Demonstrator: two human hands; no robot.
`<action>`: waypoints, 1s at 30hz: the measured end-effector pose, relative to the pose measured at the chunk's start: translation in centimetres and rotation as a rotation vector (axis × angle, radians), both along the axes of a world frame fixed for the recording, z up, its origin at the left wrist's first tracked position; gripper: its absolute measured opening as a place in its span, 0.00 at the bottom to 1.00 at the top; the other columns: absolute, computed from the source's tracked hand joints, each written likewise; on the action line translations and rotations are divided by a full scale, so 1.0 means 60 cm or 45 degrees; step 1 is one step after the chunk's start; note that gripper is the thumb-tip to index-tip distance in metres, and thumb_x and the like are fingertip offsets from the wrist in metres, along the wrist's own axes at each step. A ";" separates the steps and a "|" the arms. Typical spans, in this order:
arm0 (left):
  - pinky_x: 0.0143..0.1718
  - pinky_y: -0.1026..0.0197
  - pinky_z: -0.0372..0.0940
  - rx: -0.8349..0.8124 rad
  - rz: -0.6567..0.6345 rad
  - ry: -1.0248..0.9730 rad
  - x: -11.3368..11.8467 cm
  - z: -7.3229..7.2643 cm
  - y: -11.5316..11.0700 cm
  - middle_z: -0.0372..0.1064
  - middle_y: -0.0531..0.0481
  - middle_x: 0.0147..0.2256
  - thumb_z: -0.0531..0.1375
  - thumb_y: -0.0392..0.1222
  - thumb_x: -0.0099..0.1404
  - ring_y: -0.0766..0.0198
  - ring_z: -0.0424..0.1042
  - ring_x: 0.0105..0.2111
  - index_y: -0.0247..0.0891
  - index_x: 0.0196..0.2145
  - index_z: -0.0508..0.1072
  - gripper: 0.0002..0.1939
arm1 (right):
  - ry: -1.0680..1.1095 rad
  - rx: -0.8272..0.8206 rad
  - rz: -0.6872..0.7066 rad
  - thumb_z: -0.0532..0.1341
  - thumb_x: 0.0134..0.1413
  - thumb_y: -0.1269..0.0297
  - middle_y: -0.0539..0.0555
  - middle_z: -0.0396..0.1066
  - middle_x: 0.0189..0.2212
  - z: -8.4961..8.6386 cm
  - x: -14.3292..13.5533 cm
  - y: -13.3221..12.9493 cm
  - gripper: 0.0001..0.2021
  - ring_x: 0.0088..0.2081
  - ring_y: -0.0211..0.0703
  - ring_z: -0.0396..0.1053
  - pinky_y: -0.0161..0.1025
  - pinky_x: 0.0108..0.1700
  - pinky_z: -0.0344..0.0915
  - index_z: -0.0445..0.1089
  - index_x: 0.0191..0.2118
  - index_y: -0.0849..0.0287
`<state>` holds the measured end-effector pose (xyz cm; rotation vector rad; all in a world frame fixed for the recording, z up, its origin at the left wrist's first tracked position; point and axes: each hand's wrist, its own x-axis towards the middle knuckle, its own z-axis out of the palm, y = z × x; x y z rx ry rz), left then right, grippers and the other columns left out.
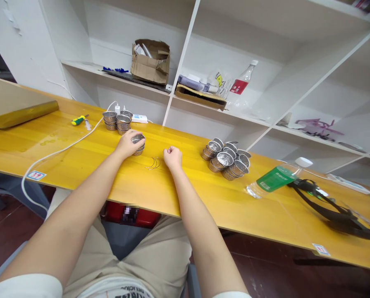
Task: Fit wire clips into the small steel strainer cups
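Observation:
My left hand [127,145] is wrapped round a small stack of perforated metal cups [138,150], which stands on the yellow table. Just behind it are more stacked metal cups [110,118]. My right hand [173,158] is closed in a fist over the table; whatever its fingers may hold is hidden. Between my hands lie several thin curved wire pieces [154,164]. Farther right, a cluster of the same perforated cups [225,159] stands in stacks, some of them tilted.
A clear bottle with a green label [274,180] and a black strap device [330,207] are at the right. A screwdriver [78,120], a white cable [70,145] and a cardboard piece [20,105] lie left. White shelves [122,87] rise behind the table.

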<state>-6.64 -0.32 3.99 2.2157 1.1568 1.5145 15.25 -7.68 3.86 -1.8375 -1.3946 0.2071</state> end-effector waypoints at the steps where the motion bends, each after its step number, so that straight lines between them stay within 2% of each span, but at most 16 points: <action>1: 0.56 0.51 0.67 -0.001 0.003 -0.010 0.001 -0.001 0.001 0.73 0.46 0.46 0.64 0.55 0.61 0.53 0.75 0.47 0.42 0.45 0.79 0.19 | -0.007 -0.003 0.001 0.58 0.55 0.67 0.45 0.58 0.19 0.000 0.000 0.000 0.14 0.25 0.40 0.55 0.37 0.30 0.48 0.53 0.23 0.53; 7: 0.55 0.51 0.68 -0.057 0.033 -0.024 0.007 -0.003 0.005 0.73 0.45 0.45 0.65 0.52 0.58 0.52 0.75 0.45 0.42 0.44 0.81 0.18 | -0.064 -0.047 0.008 0.57 0.56 0.66 0.47 0.61 0.20 -0.001 -0.001 -0.001 0.12 0.26 0.41 0.57 0.36 0.30 0.50 0.57 0.24 0.53; 16: 0.58 0.52 0.67 -0.043 0.017 -0.007 0.007 -0.006 0.005 0.71 0.44 0.47 0.64 0.53 0.60 0.52 0.74 0.48 0.41 0.46 0.79 0.20 | -0.108 -0.067 0.037 0.57 0.56 0.66 0.47 0.61 0.21 -0.004 -0.003 -0.001 0.11 0.27 0.41 0.56 0.36 0.30 0.49 0.58 0.24 0.53; 20: 0.59 0.50 0.66 -0.043 0.027 -0.019 0.004 -0.010 0.004 0.72 0.43 0.48 0.64 0.54 0.60 0.51 0.73 0.49 0.41 0.46 0.78 0.21 | -0.138 -0.091 0.049 0.57 0.57 0.65 0.47 0.64 0.22 -0.006 -0.003 0.000 0.10 0.28 0.40 0.59 0.35 0.31 0.52 0.61 0.25 0.54; 22: 0.60 0.49 0.65 -0.064 0.018 -0.079 0.000 -0.014 0.007 0.72 0.42 0.50 0.63 0.56 0.61 0.50 0.73 0.51 0.40 0.49 0.76 0.23 | -0.169 -0.122 0.052 0.58 0.59 0.63 0.49 0.68 0.24 -0.005 -0.003 -0.001 0.10 0.30 0.40 0.63 0.35 0.33 0.54 0.63 0.26 0.54; 27: 0.59 0.49 0.65 -0.172 0.003 -0.448 -0.009 -0.019 0.023 0.74 0.41 0.50 0.55 0.58 0.68 0.52 0.73 0.52 0.40 0.53 0.71 0.24 | -0.257 -0.289 0.070 0.62 0.58 0.54 0.56 0.77 0.35 0.003 0.004 -0.007 0.10 0.39 0.46 0.72 0.37 0.37 0.60 0.70 0.33 0.55; 30: 0.56 0.49 0.67 -0.170 -0.005 -0.475 -0.010 -0.020 0.025 0.74 0.40 0.50 0.57 0.59 0.66 0.52 0.73 0.51 0.39 0.51 0.70 0.24 | -0.289 -0.409 0.126 0.64 0.55 0.55 0.58 0.78 0.38 0.008 0.007 -0.010 0.09 0.42 0.49 0.74 0.38 0.38 0.63 0.72 0.33 0.55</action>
